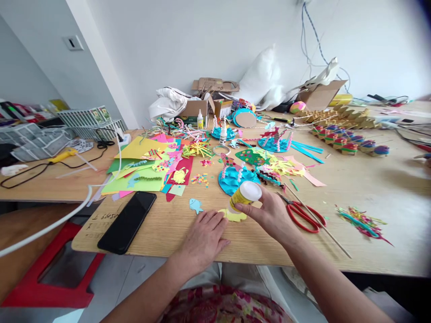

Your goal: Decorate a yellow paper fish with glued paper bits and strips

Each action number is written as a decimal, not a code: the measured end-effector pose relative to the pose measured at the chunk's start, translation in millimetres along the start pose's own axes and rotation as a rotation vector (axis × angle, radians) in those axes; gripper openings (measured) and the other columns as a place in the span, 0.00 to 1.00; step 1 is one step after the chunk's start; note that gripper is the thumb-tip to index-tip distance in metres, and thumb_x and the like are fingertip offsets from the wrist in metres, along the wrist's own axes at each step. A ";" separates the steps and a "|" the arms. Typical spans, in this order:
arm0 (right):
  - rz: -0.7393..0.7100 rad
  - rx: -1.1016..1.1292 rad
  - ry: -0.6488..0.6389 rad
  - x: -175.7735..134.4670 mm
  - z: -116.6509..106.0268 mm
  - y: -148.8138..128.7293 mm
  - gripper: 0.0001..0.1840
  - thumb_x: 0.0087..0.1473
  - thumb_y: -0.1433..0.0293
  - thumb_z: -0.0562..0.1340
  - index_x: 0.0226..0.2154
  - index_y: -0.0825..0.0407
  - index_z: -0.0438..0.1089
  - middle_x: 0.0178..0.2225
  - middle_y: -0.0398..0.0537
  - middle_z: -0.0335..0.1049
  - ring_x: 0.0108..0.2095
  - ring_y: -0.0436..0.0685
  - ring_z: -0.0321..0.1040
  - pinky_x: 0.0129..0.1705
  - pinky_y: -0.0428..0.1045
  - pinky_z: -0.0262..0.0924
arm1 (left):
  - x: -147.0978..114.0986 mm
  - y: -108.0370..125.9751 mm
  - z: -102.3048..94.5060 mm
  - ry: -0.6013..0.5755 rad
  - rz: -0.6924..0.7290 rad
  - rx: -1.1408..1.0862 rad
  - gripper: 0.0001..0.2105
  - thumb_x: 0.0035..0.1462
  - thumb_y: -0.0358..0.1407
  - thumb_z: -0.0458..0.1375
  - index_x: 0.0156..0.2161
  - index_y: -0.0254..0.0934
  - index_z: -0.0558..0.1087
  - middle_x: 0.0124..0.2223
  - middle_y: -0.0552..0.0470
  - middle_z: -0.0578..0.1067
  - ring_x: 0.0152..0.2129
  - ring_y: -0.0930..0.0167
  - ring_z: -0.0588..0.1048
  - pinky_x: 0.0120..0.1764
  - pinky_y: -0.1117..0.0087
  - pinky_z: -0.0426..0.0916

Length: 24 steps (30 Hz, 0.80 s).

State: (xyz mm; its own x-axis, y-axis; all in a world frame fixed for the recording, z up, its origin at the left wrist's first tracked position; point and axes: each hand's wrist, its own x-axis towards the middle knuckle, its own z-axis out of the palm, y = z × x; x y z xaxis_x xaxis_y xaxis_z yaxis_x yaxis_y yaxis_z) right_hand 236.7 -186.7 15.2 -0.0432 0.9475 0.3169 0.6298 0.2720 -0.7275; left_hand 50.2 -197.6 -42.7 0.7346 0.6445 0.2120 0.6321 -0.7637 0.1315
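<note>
My right hand (pixel 272 211) is closed around a glue bottle (pixel 243 194) with a yellow label. The bottle is tilted with its white base up, over a pale yellow paper cutout (pixel 237 216). Its lower end is partly hidden by my fingers. My left hand (pixel 207 235) lies flat on the table, its fingertips at the left edge of the yellow cutout. Just beyond those fingers lies a blue paper fish (pixel 195 205). Behind the bottle stands a round blue paper base (pixel 226 178) carrying a dotted pink fish (pixel 226 160) on twisted pink-and-white stems.
Left, a black phone (pixel 127 222) lies near coloured paper sheets (pixel 134 154). To the right are red-handled scissors (pixel 305 215), a wooden stick (pixel 332 237) and pipe cleaner scraps (pixel 362 222). Farther back stand a white bottle (pixel 222 133), another glue bottle (pixel 200 121) and painted egg-carton pieces (pixel 348 140).
</note>
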 end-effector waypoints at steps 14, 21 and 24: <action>0.021 -0.032 0.016 3.2 -1.2 -2.9 0.14 0.42 0.60 0.62 0.29 0.54 0.66 0.26 0.44 0.70 0.27 0.54 0.64 0.27 0.46 0.54 | -1.3 -0.4 2.0 -0.002 -0.001 0.008 0.19 0.57 0.41 0.49 0.53 0.36 0.59 0.56 0.49 0.62 0.53 0.67 0.58 0.55 0.61 0.52; 0.045 -0.035 0.007 2.5 -1.1 -3.7 0.14 0.41 0.60 0.63 0.28 0.54 0.67 0.25 0.44 0.71 0.26 0.54 0.64 0.26 0.46 0.54 | -1.3 -1.0 2.1 0.009 0.001 0.023 0.20 0.57 0.41 0.50 0.53 0.36 0.59 0.56 0.48 0.62 0.53 0.67 0.58 0.54 0.61 0.53; 0.060 -0.044 0.004 2.4 -0.7 -2.8 0.15 0.41 0.60 0.63 0.29 0.54 0.67 0.25 0.44 0.70 0.26 0.55 0.64 0.27 0.47 0.54 | -1.1 -0.7 1.9 0.004 -0.001 0.026 0.19 0.57 0.41 0.50 0.52 0.36 0.60 0.55 0.48 0.63 0.53 0.67 0.59 0.54 0.61 0.53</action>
State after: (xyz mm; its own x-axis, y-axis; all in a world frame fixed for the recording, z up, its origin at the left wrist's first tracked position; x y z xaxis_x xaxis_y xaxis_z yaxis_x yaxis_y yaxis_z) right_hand 235.4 -185.4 18.4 -0.0011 0.9611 0.2764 0.6645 0.2072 -0.7180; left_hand 49.4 -197.8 -44.9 0.7332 0.6448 0.2163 0.6387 -0.7620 0.1065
